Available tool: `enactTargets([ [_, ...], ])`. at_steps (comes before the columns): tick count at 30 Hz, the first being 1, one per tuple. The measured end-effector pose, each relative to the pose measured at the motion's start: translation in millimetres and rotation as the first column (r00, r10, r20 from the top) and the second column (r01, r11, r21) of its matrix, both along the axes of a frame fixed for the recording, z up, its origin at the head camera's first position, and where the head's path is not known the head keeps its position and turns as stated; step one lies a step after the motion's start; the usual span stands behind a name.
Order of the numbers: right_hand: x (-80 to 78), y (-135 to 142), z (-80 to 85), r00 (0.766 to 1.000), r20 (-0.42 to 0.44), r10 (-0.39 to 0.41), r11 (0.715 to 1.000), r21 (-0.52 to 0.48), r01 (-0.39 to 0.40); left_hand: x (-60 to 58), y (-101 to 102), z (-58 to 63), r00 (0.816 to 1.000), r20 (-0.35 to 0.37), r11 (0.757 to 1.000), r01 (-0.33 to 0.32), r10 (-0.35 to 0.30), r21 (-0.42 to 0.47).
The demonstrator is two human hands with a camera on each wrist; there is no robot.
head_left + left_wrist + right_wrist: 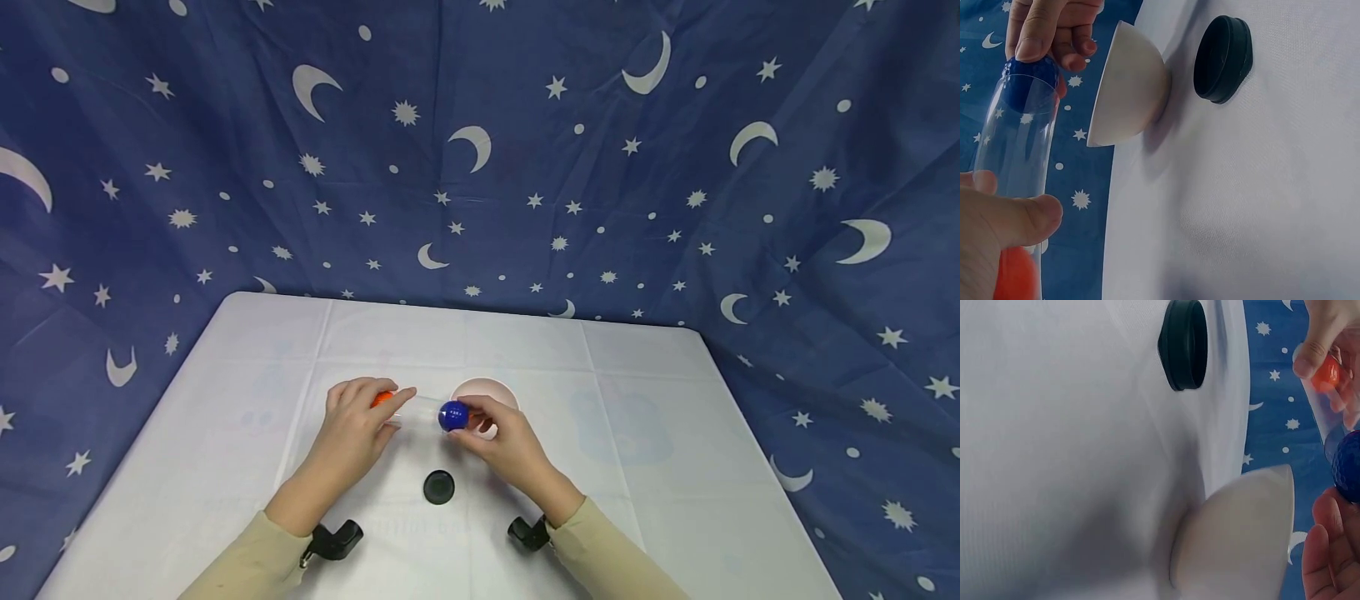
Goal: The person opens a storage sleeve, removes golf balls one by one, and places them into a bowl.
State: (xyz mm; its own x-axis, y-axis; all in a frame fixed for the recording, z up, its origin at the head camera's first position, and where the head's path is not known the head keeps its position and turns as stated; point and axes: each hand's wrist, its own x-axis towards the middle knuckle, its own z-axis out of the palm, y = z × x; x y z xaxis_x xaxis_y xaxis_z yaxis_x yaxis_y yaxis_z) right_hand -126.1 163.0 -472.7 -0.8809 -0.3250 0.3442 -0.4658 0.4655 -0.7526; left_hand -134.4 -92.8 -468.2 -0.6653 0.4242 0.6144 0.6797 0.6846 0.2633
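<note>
A dark blue cloth [525,175] printed with moons and stars hangs beyond both hands, and the white table [690,467] spreads beneath them. Across the gap from left hand [352,425] to right hand [510,437] runs a clear tube [1015,150], the left hand gripping it toward its far end from the right. Its long axis points at the right hand, mouth that way, so the right hand is the nearer to the mouth. Just behind the right hand stands a pale bowl [1125,94], rim up. Between the hands, nearer the person, lies a dark green cap [438,487], hollow side up. An orange ball [1016,275] sits inside the tube at the left hand. The right hand pinches a blue ball [453,415] at the tube's mouth (how deep it sits, I cannot tell).
</note>
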Motion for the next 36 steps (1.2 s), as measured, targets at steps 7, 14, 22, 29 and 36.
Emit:
enactTargets([
  [7, -4.3, 9.5, 6.7, 0.998, 0.013, -0.063, 0.997, 0.039, 0.062, -0.4, -1.9, -1.0, 1.000, -0.018, 1.000, -0.010, 0.011, 0.016],
  [14, -11.1, 14.5, 8.1, 0.984, 0.032, -0.173, 0.980, 0.102, 0.169, -1.1, -3.7, -2.2, 0.999, -0.031, 1.000, -0.010, 0.011, 0.029],
  [22, -24.7, 11.9, -1.5, 0.944, 0.052, -0.325, 0.940, 0.130, 0.316, 0.2, -5.4, -2.4, 1.000, -0.016, 1.000, -0.017, 0.017, 0.024],
  [29, -28.7, 3.8, -8.1, 0.910, -0.012, -0.414, 0.885, 0.227, 0.406, 1.3, -6.0, -2.1, 1.000, -0.008, 1.000, -0.018, 0.018, 0.021],
  [36, -29.4, -2.5, -12.1, 0.897, -0.047, -0.440, 0.850, 0.303, 0.432, 1.8, -6.7, -1.9, 1.000, -0.002, 1.000, -0.018, 0.018, 0.017],
])
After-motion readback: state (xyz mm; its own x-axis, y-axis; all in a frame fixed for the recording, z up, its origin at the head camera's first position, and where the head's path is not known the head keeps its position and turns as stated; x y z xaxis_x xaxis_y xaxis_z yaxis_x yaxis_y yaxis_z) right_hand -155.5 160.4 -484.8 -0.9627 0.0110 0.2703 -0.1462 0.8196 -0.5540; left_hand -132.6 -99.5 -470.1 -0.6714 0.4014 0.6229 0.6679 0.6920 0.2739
